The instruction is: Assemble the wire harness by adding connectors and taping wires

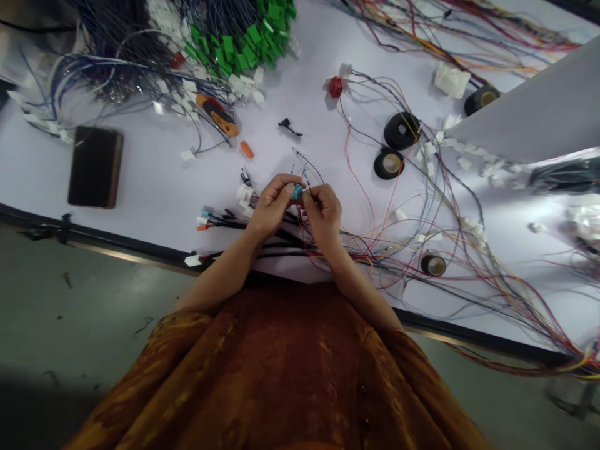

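Between the fingers of my left hand (272, 203) is a small teal wire connector (297, 192), pinched by thumb and forefinger. My right hand (323, 209) is closed beside it, its thumb and forefinger pinching a thin wire (307, 185) at the connector's right side. Whether the wire's end sits inside the connector cannot be made out. A few loose wire ends (304, 169) stick up just beyond my fingertips. Under my hands runs a bundle of black-sleeved cables (281, 236), with white, orange and light-blue connectors at its left end.
Green connectors (244, 50) on dark wires pile up at the back left. An orange-black cutter (217, 115), a phone (95, 167) and a black clip (289, 127) lie on the table. Black tape rolls (389, 164) and a red connector (335, 87) are to the right, among loose wires.
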The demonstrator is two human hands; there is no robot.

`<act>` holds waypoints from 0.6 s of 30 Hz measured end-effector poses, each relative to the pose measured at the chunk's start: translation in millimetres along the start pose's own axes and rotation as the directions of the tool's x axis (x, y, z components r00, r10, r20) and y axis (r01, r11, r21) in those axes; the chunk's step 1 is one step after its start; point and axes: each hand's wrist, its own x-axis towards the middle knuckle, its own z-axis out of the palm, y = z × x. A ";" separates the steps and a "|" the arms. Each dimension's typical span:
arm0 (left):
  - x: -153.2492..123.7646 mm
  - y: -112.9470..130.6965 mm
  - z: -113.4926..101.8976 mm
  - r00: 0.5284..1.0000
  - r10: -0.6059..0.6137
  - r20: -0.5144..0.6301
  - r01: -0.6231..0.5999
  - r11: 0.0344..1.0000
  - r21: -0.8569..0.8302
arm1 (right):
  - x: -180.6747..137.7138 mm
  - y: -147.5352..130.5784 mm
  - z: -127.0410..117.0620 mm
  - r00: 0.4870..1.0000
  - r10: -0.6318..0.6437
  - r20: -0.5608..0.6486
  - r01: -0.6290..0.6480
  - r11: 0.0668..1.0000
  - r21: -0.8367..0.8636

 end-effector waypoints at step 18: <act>3.6 11.6 -0.9 0.962 -0.265 -0.069 0.236 0.930 -0.281 | -15.1 -18.8 -25.9 0.994 -0.066 0.092 0.077 0.989 -0.124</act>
